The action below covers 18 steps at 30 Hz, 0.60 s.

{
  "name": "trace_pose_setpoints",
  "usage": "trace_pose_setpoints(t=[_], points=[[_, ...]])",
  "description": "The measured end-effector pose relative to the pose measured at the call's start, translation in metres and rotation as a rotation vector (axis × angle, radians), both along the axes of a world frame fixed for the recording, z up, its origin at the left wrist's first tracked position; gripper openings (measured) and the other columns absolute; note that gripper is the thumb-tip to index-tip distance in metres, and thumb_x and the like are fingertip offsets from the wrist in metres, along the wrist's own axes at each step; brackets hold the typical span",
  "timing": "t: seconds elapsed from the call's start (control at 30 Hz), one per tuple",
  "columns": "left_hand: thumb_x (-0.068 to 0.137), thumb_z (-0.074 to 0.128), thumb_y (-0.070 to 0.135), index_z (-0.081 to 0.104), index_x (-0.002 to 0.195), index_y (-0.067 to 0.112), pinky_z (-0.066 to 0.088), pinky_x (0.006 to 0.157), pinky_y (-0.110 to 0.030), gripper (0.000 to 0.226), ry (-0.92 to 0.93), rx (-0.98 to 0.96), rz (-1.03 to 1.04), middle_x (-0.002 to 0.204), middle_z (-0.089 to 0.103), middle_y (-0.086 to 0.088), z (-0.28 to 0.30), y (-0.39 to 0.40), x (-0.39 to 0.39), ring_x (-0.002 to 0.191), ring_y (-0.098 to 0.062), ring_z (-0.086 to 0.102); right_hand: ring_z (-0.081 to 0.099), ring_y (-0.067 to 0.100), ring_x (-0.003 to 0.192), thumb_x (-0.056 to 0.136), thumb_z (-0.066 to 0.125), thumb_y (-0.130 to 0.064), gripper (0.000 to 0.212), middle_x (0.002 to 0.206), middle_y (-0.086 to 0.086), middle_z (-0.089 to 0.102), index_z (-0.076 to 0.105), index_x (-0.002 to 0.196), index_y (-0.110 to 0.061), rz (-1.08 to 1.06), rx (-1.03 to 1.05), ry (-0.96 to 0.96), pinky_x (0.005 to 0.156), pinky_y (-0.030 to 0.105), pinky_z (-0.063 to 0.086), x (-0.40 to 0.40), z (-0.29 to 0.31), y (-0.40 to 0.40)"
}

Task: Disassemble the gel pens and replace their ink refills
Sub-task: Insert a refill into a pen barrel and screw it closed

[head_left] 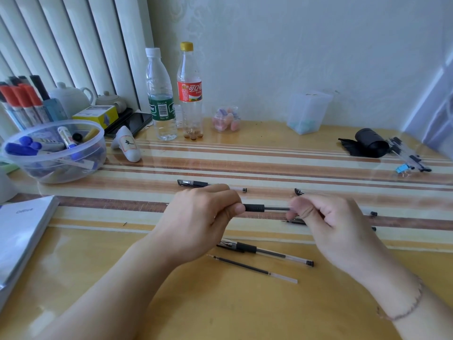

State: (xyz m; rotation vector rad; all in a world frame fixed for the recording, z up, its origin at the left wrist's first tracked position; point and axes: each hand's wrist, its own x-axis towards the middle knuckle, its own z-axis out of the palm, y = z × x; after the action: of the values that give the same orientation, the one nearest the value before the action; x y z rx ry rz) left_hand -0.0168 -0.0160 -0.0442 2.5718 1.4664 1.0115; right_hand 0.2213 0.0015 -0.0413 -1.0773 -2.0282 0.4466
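Observation:
A gel pen (263, 208) with a black rubber grip and clear barrel lies level between both hands above the table. My left hand (203, 217) pinches its tip end, and my right hand (326, 222) pinches the barrel's other end. A capped pen (196, 184) lies just beyond my left hand. Nearer to me lie another capped pen (267, 252) and a loose black ink refill (252, 268). More pen parts (297, 222) sit partly hidden under my right hand.
A clear bowl of markers (56, 153) stands at the left, beside a white booklet (22, 231). Two plastic bottles (160, 94) and a small jar (225, 119) stand at the back. A black roll (370, 143) and bundled pens (407, 155) lie at the right.

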Motion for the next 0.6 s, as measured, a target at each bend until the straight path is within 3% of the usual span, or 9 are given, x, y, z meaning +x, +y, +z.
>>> trace_pose_setpoints(t=[0.03,0.1,0.2,0.37,0.47,0.53,0.6], points=[[0.097,0.038,0.036,0.052,0.074,0.02,0.042,0.047,-0.037,0.032,-0.036,-0.021,-0.019,0.066,0.048,0.009,-0.0009,-0.0001,0.0014,0.059,-0.013,0.046,0.044,0.003,0.041,0.092,0.051,-0.035,0.034,0.04,-0.015,0.038,0.067,0.066,-0.021,-0.02,0.037,-0.021,0.043,0.009,0.028,-0.0005,-0.0007,-0.0003],[0.097,0.039,0.034,0.046,0.068,0.014,0.039,0.049,-0.038,0.036,-0.099,-0.054,-0.032,0.061,0.045,0.005,-0.0023,0.0005,0.0025,0.058,-0.016,0.044,0.053,0.0,0.052,0.091,0.059,-0.027,0.02,0.054,-0.024,0.051,0.073,0.078,-0.023,-0.035,0.147,-0.066,0.048,0.008,0.035,-0.0011,-0.003,-0.0002],[0.097,0.041,0.032,0.038,0.062,0.016,0.031,0.047,-0.031,0.038,-0.141,-0.063,-0.008,0.055,0.035,0.007,-0.0011,0.0015,0.0024,0.053,-0.014,0.035,0.057,0.008,0.055,0.091,0.064,-0.025,0.014,0.064,-0.012,0.063,0.076,0.087,-0.019,-0.031,0.218,-0.066,0.046,0.024,0.044,-0.002,-0.0072,0.0013],[0.095,0.041,0.03,0.034,0.058,0.013,0.021,0.047,-0.021,0.041,-0.244,-0.174,0.02,0.051,0.029,0.007,-0.0027,0.0028,0.0034,0.05,-0.013,0.026,0.063,0.006,0.065,0.087,0.066,-0.019,0.016,0.076,-0.005,0.071,0.078,0.084,-0.008,-0.015,0.418,-0.015,0.055,0.02,0.05,-0.0081,-0.004,-0.0006],[0.095,0.039,0.031,0.036,0.058,0.01,0.02,0.047,-0.018,0.043,-0.317,-0.206,0.02,0.051,0.028,0.007,-0.0034,0.004,0.0018,0.049,-0.011,0.025,0.065,0.004,0.069,0.087,0.067,-0.029,0.02,0.075,-0.005,0.07,0.075,0.091,-0.011,0.033,0.31,0.028,0.057,0.021,0.052,-0.0092,-0.0037,-0.0014],[0.097,0.04,0.032,0.038,0.059,0.006,0.023,0.048,-0.025,0.046,-0.311,-0.16,0.018,0.051,0.031,-0.001,-0.0041,0.0049,0.0014,0.05,-0.013,0.026,0.06,0.005,0.06,0.091,0.053,-0.047,0.035,0.068,-0.011,0.064,0.072,0.097,-0.019,0.021,0.156,-0.018,0.052,0.018,0.046,-0.0095,-0.0056,-0.001],[0.097,0.04,0.035,0.039,0.06,0.005,0.028,0.049,-0.033,0.048,-0.293,-0.138,0.017,0.053,0.037,-0.008,-0.0057,0.0054,0.0024,0.051,-0.019,0.031,0.056,0.006,0.056,0.096,0.04,-0.051,0.044,0.065,-0.018,0.059,0.071,0.084,-0.022,-0.018,0.147,-0.103,0.049,0.024,0.045,-0.0072,-0.0095,0.002]])
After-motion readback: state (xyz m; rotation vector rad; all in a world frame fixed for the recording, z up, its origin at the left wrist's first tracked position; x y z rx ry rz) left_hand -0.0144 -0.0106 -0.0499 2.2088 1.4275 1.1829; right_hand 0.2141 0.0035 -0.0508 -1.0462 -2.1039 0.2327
